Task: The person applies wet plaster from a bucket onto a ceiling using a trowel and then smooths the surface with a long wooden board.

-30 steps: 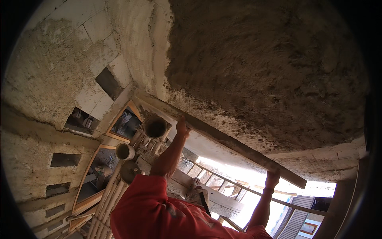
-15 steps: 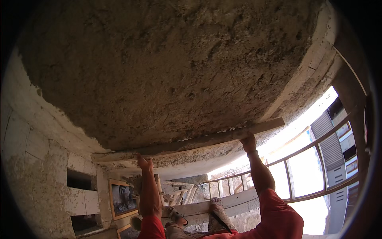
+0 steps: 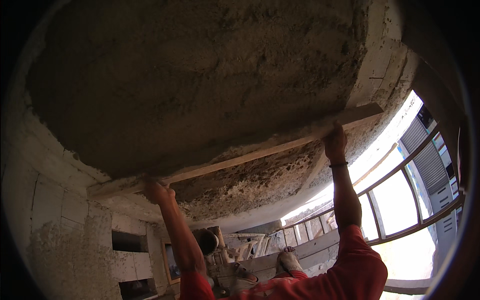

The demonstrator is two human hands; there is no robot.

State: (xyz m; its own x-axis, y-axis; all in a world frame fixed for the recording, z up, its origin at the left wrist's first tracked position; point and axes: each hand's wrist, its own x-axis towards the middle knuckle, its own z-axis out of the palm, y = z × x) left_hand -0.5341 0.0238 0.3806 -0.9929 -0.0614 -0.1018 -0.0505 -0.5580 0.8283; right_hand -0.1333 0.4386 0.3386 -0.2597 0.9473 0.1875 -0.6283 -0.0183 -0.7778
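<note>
A long straight wooden board (image 3: 260, 152) slants across the view, pressed to a broad surface of dark, wet-looking plaster (image 3: 200, 90). Its right end lies higher than its left. My left hand (image 3: 159, 192) grips the board near its left end, slightly blurred by motion. Toward the other end, my right hand (image 3: 335, 142) is closed round the lower edge. A dark band (image 3: 338, 165) circles the right wrist. Below the board, a strip of rough, pitted plaster (image 3: 250, 187) shows. The fingertips behind the board are hidden.
A blockwork wall (image 3: 72, 240) with dark rectangular openings (image 3: 129, 241) stands at left. My feet rest on planks (image 3: 312, 250). A round-mouthed container (image 3: 206, 241) sits beside them. A railing (image 3: 378, 220) curves along the bright right side, near a corrugated panel (image 3: 427, 150).
Both hands have shifted the board along the plaster, its right end moving up and right, its tilt steeper. More rough plaster shows below it. The view has shifted too.
</note>
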